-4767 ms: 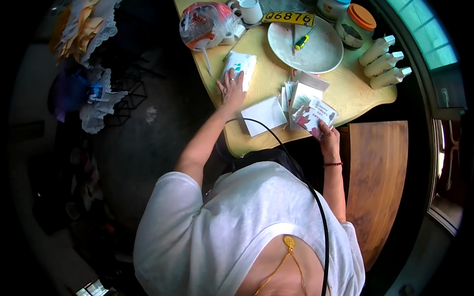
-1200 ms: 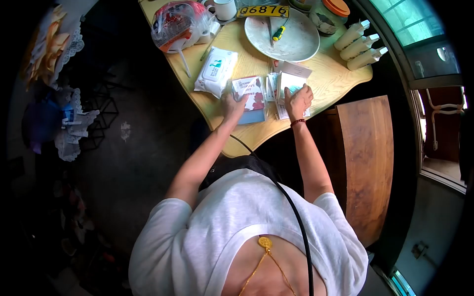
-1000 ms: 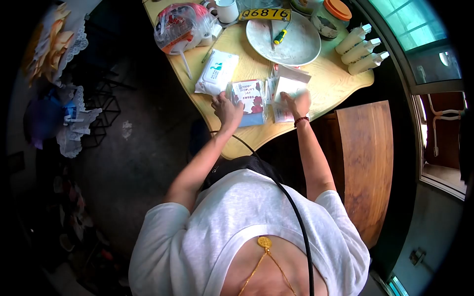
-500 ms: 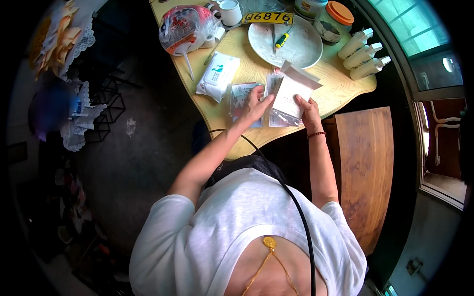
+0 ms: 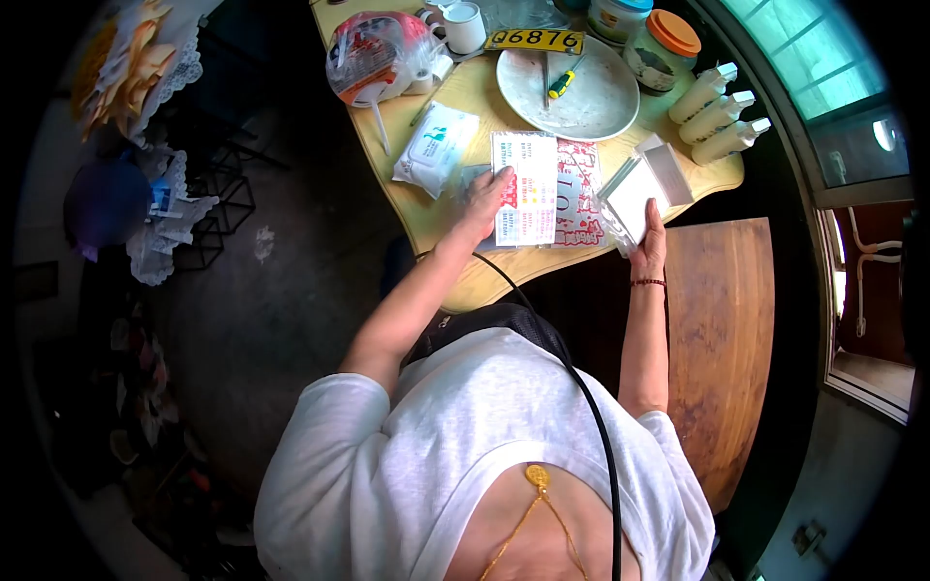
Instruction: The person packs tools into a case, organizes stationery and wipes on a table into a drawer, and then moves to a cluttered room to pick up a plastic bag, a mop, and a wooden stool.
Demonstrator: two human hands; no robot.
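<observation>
Wooden table [image 5: 473, 283], white cards [image 5: 635, 200] in right grip [image 5: 650, 244]

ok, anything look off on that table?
Mostly the large round whitish dish: its surface is smudged, and a screwdriver with a green-and-yellow handle lies in it, odd for tableware. A yellow number plate with black characters sits at its far rim, also out of place. No spill visible.

Single wide-angle head view, facing forward and steeply down; shirt [image 5: 465, 407] close below, tabletop [image 5: 463, 281] farther out.
</observation>
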